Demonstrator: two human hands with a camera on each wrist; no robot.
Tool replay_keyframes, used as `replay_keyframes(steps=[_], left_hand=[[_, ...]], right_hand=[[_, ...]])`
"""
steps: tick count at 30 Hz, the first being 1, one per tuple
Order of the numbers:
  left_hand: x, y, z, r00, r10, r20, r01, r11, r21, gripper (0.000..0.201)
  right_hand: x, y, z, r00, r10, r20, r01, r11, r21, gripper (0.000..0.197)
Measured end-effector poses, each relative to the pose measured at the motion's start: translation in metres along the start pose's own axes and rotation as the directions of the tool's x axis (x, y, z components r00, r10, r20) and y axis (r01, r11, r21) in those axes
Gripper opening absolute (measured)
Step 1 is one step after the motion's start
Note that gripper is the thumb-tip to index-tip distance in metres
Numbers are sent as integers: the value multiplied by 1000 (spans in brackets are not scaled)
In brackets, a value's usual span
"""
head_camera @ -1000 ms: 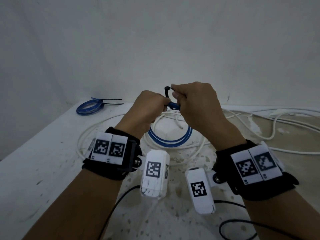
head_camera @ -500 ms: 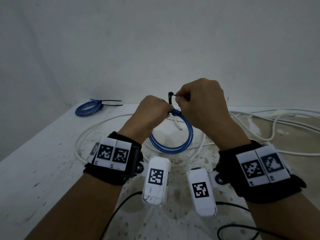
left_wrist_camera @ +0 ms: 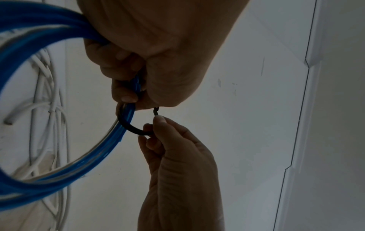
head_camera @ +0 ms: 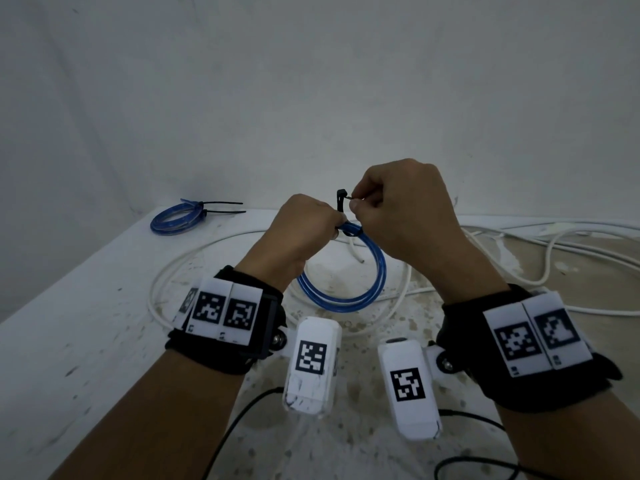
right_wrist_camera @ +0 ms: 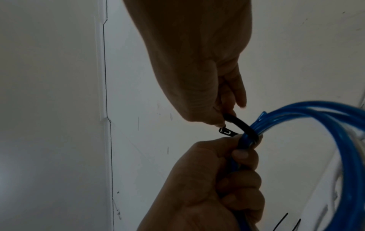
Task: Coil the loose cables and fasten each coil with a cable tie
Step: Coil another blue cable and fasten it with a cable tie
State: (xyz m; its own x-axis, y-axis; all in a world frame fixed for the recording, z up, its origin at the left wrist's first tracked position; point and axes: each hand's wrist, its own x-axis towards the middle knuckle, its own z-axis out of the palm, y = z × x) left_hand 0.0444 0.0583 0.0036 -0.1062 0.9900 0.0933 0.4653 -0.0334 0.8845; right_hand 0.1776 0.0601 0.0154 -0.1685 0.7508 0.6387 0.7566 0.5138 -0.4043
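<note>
Here, step: right hand (head_camera: 405, 209) pinched cable tie (left_wrist_camera: 136, 130), tail best fed squarely into head
Hold: left hand (head_camera: 304, 226) gripped blue coil (head_camera: 346, 292)

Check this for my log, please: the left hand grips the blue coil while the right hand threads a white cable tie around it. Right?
Wrong in one respect: the cable tie is black, not white, as the right wrist view shows. The rest stands: the left hand grips the blue coil and the right hand pinches the tie looped around it.
</note>
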Motion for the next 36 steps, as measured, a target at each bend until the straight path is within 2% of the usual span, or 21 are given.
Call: replay_keyframes(steps=[4,13,17,21,25,31,36], left_hand=[[5,-5,-2,999,-41,4,41,999,-27,15],[0,-2,2,1000,-1,-10,1,999,-39,20],[-2,-1,5,1000,22,-9,-22,999,36,17],[-1,-3,7,997,76,-21,-72,989,130,16],[-1,-5,10,996,83,-14,-79,977,196,16],[-3,-1,8,995,96,-6,-93,982,164,16],[-6,3,7,994,110,17,-111,988,108,16]], right_hand=[[0,-1,0,1000,-10,-8,10,1000,7,10],[0,0,2,1000,1,20,-1,1000,9,8],[-1,1,0,999,26,44,-27,999,18,17],[0,3,-3,989,35,141,-33,999,-17,33],[1,4,-3,976,41,212,-29,998,-58,24],[2,6,3,995,27,96,-23,999,-34,15],[0,6,7,998,-17,-60,16,1000,-17,14]])
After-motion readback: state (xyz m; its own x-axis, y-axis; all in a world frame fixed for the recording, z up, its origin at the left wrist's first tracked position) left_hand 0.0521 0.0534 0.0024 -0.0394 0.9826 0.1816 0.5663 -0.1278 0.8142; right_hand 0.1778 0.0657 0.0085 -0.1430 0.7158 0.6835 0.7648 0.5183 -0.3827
